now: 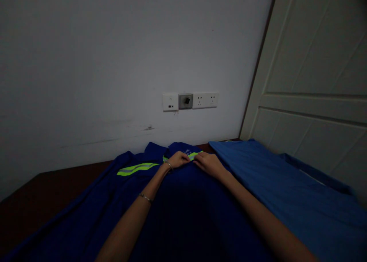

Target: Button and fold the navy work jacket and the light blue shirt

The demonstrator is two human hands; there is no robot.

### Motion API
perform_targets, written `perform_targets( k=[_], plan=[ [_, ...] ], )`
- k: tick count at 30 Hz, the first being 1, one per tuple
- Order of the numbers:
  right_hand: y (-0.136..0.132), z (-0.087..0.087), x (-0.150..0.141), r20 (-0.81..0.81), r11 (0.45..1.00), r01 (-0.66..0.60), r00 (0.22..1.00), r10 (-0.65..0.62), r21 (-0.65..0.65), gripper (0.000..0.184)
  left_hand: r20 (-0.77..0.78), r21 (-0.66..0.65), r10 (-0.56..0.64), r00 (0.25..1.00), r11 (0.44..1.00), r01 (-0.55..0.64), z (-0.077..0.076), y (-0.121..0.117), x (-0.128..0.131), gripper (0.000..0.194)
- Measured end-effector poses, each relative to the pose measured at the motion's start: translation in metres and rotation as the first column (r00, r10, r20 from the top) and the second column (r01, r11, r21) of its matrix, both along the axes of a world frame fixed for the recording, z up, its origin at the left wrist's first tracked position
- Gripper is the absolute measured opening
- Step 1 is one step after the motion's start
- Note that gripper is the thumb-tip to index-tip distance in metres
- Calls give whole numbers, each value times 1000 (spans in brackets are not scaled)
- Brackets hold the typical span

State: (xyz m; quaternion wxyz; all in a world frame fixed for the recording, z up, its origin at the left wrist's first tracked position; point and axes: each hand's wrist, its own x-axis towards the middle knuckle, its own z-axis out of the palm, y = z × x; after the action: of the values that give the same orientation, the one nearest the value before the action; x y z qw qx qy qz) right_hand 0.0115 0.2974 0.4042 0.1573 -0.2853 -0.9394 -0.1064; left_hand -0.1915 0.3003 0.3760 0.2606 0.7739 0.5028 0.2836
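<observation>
A dark blue work jacket with yellow-green reflective strips lies spread out in front of me, its collar toward the wall. My left hand is closed on the jacket at the chest, at the inner end of a reflective strip. Just to the right, my right hand pinches the same strip, fingertips pressed together on the cloth. A second reflective strip shows on the jacket's left half. Small light markings sit above the strip between my hands. The dim light hides fine detail under my fingers.
A lighter blue cloth lies on the right, beside the jacket. Both rest on a dark reddish-brown surface against a white wall. Wall sockets sit above the jacket. A pale panelled door stands at the right.
</observation>
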Motion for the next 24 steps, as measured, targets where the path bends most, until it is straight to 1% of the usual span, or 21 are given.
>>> perform_targets(
  k=[3,6,8,11,16,21,24],
  plan=[
    [2,6,0,-82,998,-39,996,43,51,24,-22,19,4,1000,1000,-4,2,-2,2,18],
    [1,0,-6,-42,996,-90,995,91,28,20,-40,35,-2,999,999,3,2,-2,2,17],
    [2,-7,-8,-20,995,-96,995,96,0,19,-44,29,-11,999,1000,13,2,-2,2,16],
    [5,-12,-7,-37,994,-90,995,88,-60,19,-69,12,-27,997,1000,28,4,-4,3,14],
    [8,-11,-3,-79,980,-90,994,77,-178,18,-170,59,-34,985,997,45,8,-8,8,15],
    [10,-13,-4,-104,962,-91,992,66,-259,14,-292,102,-18,956,994,50,9,-12,11,17],
    [12,-16,-5,-153,938,-113,986,65,-328,12,-348,124,-7,937,991,54,10,-15,13,16]
  ],
)
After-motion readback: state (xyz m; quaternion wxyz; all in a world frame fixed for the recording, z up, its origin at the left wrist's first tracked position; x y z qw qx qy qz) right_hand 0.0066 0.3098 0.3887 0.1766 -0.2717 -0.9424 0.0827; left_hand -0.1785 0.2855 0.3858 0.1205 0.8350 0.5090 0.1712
